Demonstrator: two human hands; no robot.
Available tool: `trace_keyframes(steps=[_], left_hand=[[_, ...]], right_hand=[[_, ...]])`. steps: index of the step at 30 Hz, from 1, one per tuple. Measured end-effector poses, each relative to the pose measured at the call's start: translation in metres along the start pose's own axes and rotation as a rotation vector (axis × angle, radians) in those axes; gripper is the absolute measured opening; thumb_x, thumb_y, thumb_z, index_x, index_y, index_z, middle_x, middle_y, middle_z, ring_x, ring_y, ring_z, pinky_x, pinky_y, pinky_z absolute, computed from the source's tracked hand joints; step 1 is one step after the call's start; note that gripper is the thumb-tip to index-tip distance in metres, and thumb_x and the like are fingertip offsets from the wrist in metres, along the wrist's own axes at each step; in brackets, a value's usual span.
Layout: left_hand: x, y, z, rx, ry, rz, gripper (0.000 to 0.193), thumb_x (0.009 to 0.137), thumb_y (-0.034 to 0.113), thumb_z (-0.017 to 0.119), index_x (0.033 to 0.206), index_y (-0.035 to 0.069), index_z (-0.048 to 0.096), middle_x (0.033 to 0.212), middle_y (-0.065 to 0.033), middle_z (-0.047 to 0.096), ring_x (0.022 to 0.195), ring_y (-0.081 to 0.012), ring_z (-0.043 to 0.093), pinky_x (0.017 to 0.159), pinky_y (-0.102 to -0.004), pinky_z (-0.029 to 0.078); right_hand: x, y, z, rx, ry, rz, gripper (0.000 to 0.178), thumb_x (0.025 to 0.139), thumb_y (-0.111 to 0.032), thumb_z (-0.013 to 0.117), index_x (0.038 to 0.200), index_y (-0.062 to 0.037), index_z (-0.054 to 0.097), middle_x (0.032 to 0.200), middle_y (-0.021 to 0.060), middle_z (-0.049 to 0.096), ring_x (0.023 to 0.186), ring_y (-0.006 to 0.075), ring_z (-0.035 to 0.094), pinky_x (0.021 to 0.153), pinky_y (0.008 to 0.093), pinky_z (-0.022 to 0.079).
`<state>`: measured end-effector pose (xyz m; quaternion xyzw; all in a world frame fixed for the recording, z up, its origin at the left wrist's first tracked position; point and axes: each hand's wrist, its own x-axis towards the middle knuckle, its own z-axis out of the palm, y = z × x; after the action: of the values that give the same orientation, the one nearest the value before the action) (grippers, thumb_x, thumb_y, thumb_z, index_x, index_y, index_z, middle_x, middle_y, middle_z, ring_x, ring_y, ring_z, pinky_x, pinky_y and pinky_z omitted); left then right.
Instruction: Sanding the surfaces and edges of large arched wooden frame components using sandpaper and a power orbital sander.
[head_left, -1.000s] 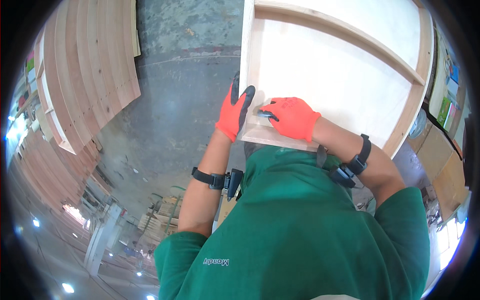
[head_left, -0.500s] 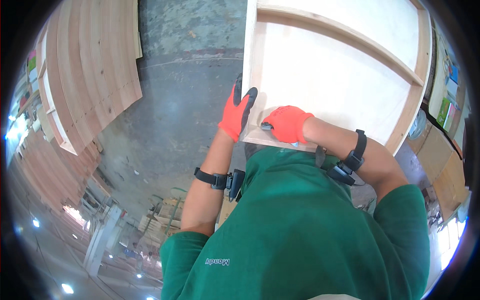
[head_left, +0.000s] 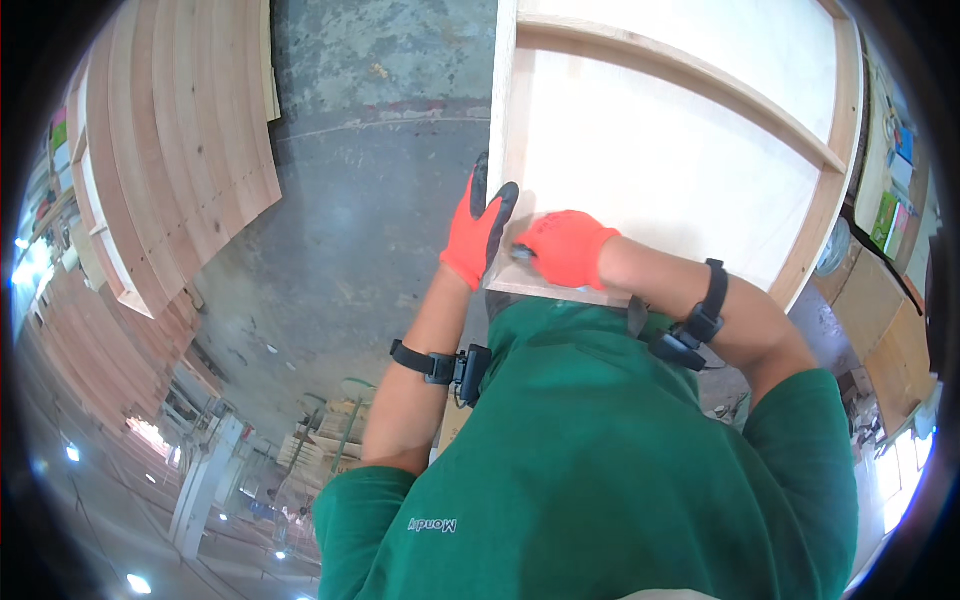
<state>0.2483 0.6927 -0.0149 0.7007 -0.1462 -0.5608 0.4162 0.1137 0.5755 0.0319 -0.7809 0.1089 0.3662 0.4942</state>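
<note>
Wooden frame: lies with open side up, has the green shirt at its near end; sends its side walls away from there, but leaves the view at the far end, so cannot tell the whole long axis. Small grey tool: sits inside the near left corner of the frame, points with its tip toward the frame's left wall; remains mostly covered by the right hand, closed around it, so cannot tell its kind. Left hand: clasps the frame's left wall, with thumb over the top edge and fingers at the outer side.

Crossbar and walls of pale, straight wood; between them, a flat whitish panel. On both hands, orange-red gloves, with black coating visible on the left one. Left of the frame, worn grey floor, then long reddish-brown boards, side by side; right of the frame, brown sheets.
</note>
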Motion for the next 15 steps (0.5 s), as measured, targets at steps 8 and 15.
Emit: trace_keyframes(steps=[8, 15], left_hand=[[-0.005, 0.015, 0.002, 0.03, -0.057, -0.045, 0.07, 0.095, 0.028, 0.063, 0.152, 0.003, 0.03, 0.139, -0.0077, 0.05, 0.118, -0.0163, 0.05, 0.097, -0.0301, 0.043], [-0.002, 0.006, 0.003, 0.005, -0.015, -0.028, 0.065, 0.096, 0.03, 0.062, 0.15, 0.005, 0.035, 0.13, -0.0058, 0.055, 0.109, -0.0127, 0.05, 0.091, -0.0268, 0.044]], right_hand=[[0.0, 0.021, 0.032, -0.035, 0.108, -0.113, 0.034, 0.087, -0.013, 0.053, 0.118, -0.0128, 0.066, 0.123, 0.0082, 0.064, 0.111, 0.0285, 0.062, 0.093, 0.0394, 0.05], [0.007, 0.026, 0.049, -0.061, 0.314, -0.251, 0.032, 0.088, -0.01, 0.052, 0.116, -0.0129, 0.066, 0.114, 0.0092, 0.065, 0.108, 0.0274, 0.063, 0.091, 0.0383, 0.051]])
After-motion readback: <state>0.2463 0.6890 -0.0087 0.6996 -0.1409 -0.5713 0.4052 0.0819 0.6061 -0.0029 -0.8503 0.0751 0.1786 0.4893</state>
